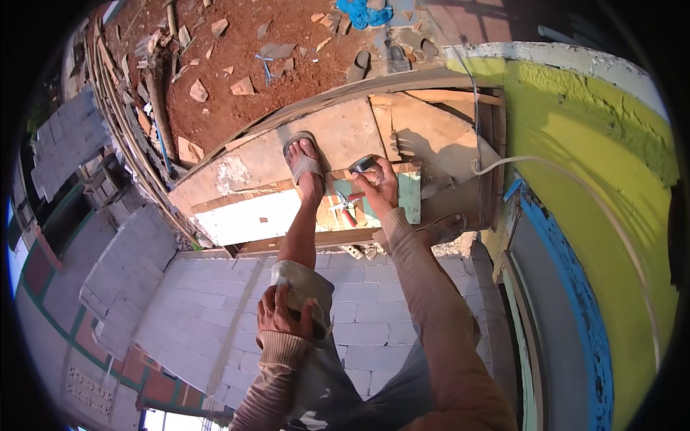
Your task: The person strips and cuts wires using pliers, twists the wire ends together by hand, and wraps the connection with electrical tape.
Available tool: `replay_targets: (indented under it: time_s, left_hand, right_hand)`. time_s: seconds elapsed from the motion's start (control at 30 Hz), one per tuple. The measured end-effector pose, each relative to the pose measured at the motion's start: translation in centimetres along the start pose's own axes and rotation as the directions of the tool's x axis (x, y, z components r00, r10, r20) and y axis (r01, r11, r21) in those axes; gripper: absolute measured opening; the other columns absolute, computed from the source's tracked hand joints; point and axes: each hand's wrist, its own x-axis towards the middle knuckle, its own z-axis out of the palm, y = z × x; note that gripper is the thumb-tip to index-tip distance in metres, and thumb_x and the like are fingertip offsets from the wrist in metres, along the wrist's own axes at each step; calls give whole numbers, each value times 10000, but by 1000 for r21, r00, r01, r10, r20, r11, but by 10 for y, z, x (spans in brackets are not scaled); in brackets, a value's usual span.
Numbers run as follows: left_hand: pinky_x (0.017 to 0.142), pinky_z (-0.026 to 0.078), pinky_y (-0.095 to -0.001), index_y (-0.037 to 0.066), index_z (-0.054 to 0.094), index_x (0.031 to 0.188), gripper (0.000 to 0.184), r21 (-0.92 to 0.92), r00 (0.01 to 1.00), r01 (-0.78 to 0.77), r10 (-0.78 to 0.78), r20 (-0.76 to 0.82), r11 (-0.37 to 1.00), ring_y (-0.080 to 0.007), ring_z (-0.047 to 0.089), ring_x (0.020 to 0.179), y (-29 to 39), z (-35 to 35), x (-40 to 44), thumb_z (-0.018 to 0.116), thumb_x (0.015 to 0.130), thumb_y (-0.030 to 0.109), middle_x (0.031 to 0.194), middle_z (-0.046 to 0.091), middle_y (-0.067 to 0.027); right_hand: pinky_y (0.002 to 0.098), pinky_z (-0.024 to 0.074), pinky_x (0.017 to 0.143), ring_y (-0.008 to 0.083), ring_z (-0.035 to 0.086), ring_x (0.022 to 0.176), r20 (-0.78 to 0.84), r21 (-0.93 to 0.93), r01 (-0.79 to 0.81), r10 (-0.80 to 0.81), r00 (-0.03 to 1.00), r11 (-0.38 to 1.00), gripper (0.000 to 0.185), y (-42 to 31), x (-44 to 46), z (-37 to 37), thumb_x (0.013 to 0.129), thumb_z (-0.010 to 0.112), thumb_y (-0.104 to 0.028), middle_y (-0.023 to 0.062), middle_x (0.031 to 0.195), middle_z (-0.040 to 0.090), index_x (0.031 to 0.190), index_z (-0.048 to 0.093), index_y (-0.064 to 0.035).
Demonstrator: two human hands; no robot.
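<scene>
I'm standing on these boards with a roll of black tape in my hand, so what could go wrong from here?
The black tape roll is held by the fingers of your right hand, so it might slip and roll away. The red-handled pliers lie loose between your feet and could get kicked. The boards look mismatched, so a sandal might catch an edge.

Bright sunlight, hard shadows; fisheye edges seem soft.
</scene>
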Motion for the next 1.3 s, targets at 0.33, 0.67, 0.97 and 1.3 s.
replay_targets:
  time_s: [0.33, 0.67, 0.97, 1.3]
  left_hand:
    - [943, 474, -420, 7, 562, 1283, 514, -561, 849, -526, 439, -295, 639, -387, 587, 1094, 87, -59, -15, 743, 818, 132, 1223, 594, -200]
    - [842, 507, -355, -11, 683, 1100, 295, -471, 477, -843, 766, -430, 260, -305, 638, 950, 188, -149, -91, 702, 806, 14, 1057, 679, -153]
    - [799, 520, -321, -34, 696, 1095, 270, -574, 442, -798, 824, -354, 182, -252, 677, 872, 225, -194, -177, 721, 841, 51, 978, 705, -179]
    - [794, 517, -308, 8, 710, 1034, 259, -745, 352, -666, 897, -266, 40, -207, 675, 872, 251, -222, -249, 766, 783, -11, 950, 711, -134]
  right_hand:
    - [436, 562, 875, 299, 634, 1048, 53, 361, 34, -57, 997, 932, 636, -188, -186, -7, 763, 691, -64, 183, 1231, 579, 1336, 420, -7]
    - [363, 503, 903, 189, 584, 1048, 93, 237, 315, -345, 934, 919, 522, -284, -299, -48, 858, 740, -202, 132, 1161, 588, 1257, 481, 15]
    - [292, 521, 696, 134, 599, 842, -54, 321, 398, -403, 914, 859, 425, -354, -381, -71, 946, 663, -217, 93, 980, 656, 1244, 572, 72]
    - [276, 479, 764, 121, 573, 889, -35, 435, 570, -620, 784, 697, 637, -392, -438, -91, 928, 677, -340, 77, 982, 625, 1370, 470, 69]
